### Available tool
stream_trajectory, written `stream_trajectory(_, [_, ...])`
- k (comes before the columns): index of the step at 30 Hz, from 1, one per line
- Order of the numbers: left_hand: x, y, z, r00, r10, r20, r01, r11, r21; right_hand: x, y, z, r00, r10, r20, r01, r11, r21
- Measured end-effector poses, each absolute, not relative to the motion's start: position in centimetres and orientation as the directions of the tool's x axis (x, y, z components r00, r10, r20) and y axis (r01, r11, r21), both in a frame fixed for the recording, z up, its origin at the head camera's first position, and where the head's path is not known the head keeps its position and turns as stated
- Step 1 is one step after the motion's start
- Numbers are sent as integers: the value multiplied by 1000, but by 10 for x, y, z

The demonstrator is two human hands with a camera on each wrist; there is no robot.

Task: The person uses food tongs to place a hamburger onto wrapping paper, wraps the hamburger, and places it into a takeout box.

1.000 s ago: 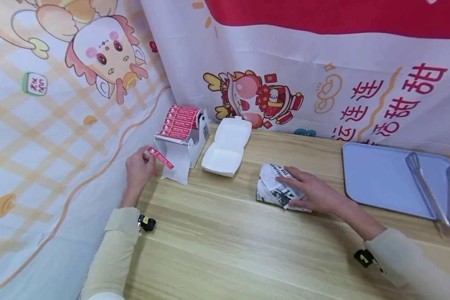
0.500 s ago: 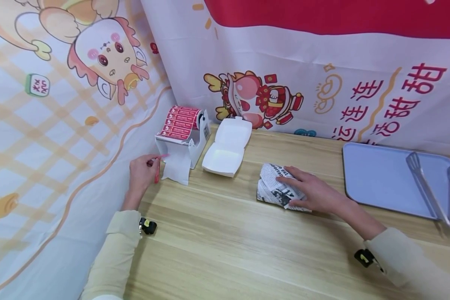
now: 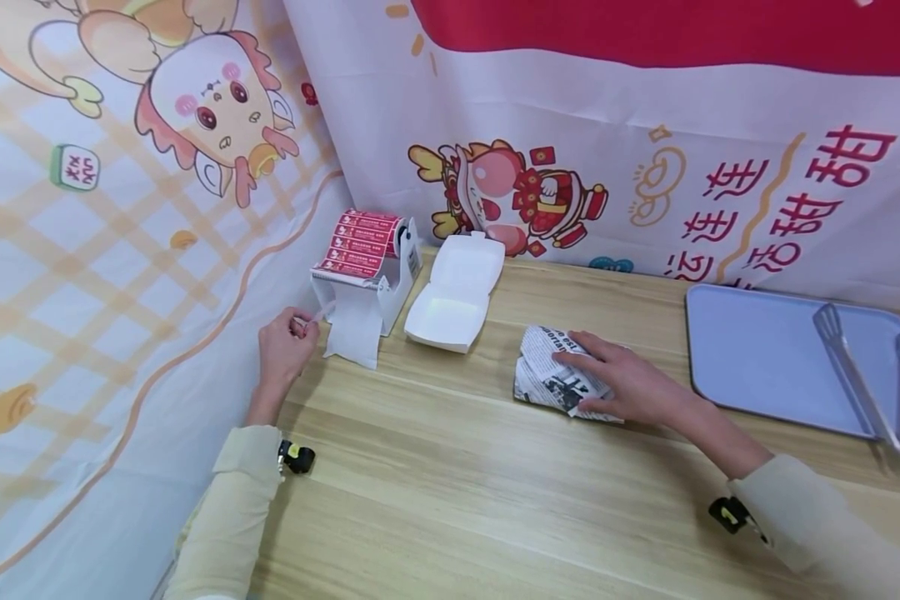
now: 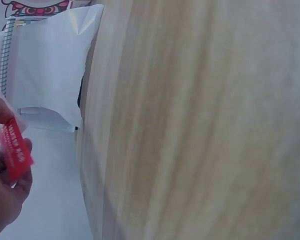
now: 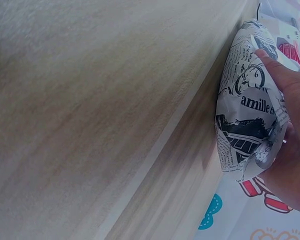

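Observation:
My left hand [image 3: 287, 343] is beside the label dispenser [image 3: 403, 279], at the left of the table. Between its thumb and fingers it pinches a red sticker [image 4: 15, 150] with white print, seen in the left wrist view. White backing paper [image 3: 354, 329] hangs from the dispenser's front, below a roll of red labels [image 3: 360, 244]. My right hand [image 3: 637, 387] holds a parcel wrapped in newspaper-print paper [image 3: 551, 367], which lies on the table. In the right wrist view the thumb and fingers lie around the wrapped parcel [image 5: 250, 110]; its contents are hidden.
An open white clamshell box [image 3: 450, 312] stands right of the dispenser. On the far right lies a blue-grey tray [image 3: 757, 350] with metal tongs [image 3: 855, 379] across it. Printed cloth [image 3: 570, 100] hangs at the back and left of the wooden table [image 3: 450, 492].
The left hand has moved slightly right, and the red sticker in it has turned, so its red face no longer shows in the head view. The right hand and the parcel have stayed still.

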State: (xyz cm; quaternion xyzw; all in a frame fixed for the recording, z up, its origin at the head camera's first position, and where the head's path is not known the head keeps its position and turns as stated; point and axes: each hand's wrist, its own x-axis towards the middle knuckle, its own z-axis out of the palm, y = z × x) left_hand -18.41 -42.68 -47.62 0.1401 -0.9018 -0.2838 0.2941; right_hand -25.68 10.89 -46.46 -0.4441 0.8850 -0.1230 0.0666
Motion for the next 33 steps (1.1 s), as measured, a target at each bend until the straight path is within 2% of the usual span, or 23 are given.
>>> stream_trajectory(8, [-179, -431, -478, -839, -397, 372, -122, 804, 582, -257, 110, -466, -604, -797, -16, -761, 583, -285])
stream_trajectory(16, [-177, -432, -476, -892, -381, 244, -160, 770, 617, -258, 110, -467, -602, -798, -11, -763, 580, -285])
stream_trajectory(33, [-172, -434, -475, -857, -499, 128, -291, 674, 679, -256, 110, -465, -594, -804, 10, -771, 566, -293])
